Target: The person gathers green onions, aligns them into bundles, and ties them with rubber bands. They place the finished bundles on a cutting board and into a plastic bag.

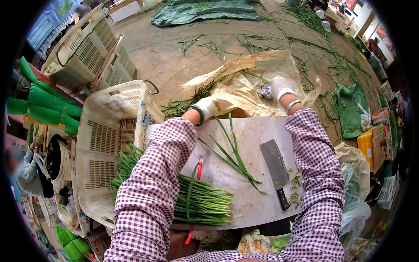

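Note:
My left hand (208, 107), in a white glove, is at the far edge of the white board (229, 147), its fingers against a thin woven plastic sack (244, 93). Gloved too, my right hand (282, 87) is over the sack's right part; motion blurs its fingers. Beside it is a small purple-and-white bundle (265, 92), too blurred to name. A bundle of green garlic chives (204, 201) lies on the board's left with a red strip (199, 168) under it, partly behind my left sleeve. Several loose chive stalks (237, 160) lie near a cleaver (275, 163) with a black handle.
Chive scraps (295, 188) lie right of the cleaver. An off-white plastic crate (98, 150) stands at the left, more stacked crates (85, 52) behind it. A green sheet (203, 13) and strewn leaves cover parts of the floor. Another person (29, 173) is at far left.

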The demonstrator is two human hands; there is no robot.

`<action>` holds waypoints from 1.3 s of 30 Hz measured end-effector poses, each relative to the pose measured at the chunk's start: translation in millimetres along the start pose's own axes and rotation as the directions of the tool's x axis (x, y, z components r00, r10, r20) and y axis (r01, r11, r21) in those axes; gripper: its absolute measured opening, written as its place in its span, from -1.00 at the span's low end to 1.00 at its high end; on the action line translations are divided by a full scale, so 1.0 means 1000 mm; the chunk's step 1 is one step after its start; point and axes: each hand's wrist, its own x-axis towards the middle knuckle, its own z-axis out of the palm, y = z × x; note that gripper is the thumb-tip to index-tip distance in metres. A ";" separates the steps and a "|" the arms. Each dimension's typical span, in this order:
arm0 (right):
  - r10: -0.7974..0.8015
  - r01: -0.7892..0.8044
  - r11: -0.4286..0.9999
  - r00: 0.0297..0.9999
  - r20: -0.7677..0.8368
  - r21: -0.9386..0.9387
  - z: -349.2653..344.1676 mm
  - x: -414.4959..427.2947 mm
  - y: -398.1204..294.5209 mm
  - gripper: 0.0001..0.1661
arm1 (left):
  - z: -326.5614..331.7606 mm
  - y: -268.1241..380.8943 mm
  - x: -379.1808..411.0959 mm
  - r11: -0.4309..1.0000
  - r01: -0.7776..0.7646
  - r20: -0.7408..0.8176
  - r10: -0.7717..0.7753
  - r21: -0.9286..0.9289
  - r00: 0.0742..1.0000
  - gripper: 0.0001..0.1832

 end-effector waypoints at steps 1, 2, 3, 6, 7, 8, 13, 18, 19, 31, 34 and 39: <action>-0.064 0.063 0.998 0.996 0.062 0.015 0.005 0.006 -0.012 -0.67 | -0.001 -0.038 -0.001 0.994 0.105 0.026 -0.105 0.014 0.994 -0.80; -0.086 0.085 0.996 0.988 0.130 0.017 0.022 0.013 -0.009 -0.66 | -0.004 -0.045 0.000 0.992 0.123 0.010 -0.123 0.026 0.992 -0.79; -0.121 0.117 0.993 0.973 0.198 0.030 0.042 0.022 -0.009 -0.65 | -0.007 -0.052 -0.002 0.987 0.154 -0.008 -0.154 0.041 0.988 -0.79; -0.397 0.426 0.905 0.831 0.389 0.011 0.079 0.030 -0.014 -0.68 | -0.016 -0.057 -0.011 0.969 0.219 0.060 -0.227 0.116 0.972 -0.73; -0.476 0.466 0.876 0.795 0.378 0.123 0.090 0.033 -0.025 -0.66 | -0.019 -0.058 -0.015 0.957 0.247 0.089 -0.262 0.156 0.961 -0.69; -0.517 0.475 0.856 0.768 0.377 0.206 0.094 0.031 -0.030 -0.63 | -0.019 -0.058 -0.020 0.959 0.242 0.079 -0.255 0.149 0.964 -0.67; -0.487 0.395 0.874 0.713 0.505 0.284 0.104 0.028 -0.100 -0.52 | -0.023 -0.055 -0.043 0.955 0.250 0.181 -0.278 0.161 0.944 -0.62; -0.437 0.477 0.879 0.800 0.411 0.007 0.173 0.072 -0.113 -0.56 | -0.015 -0.052 -0.026 0.937 0.300 0.186 -0.332 0.179 0.925 -0.59; -0.408 0.433 0.901 0.840 0.357 0.012 0.176 0.077 -0.110 -0.56 | -0.015 -0.048 -0.023 0.937 0.296 0.203 -0.332 0.187 0.921 -0.59; -0.785 0.215 0.536 0.482 0.389 0.816 0.074 -0.004 -0.218 -0.67 | -0.006 -0.090 -0.024 0.902 0.408 -0.068 -0.402 0.143 0.913 -0.20; -0.763 0.303 0.585 0.520 0.384 0.753 0.077 0.007 -0.200 -0.71 | -0.008 -0.085 -0.025 0.979 0.166 0.272 -0.192 0.116 0.943 -0.43; -0.643 0.561 0.758 0.730 0.233 0.333 0.074 0.027 -0.157 -0.59 | 0.002 -0.107 -0.010 0.878 0.194 0.325 -0.355 0.437 0.876 -0.56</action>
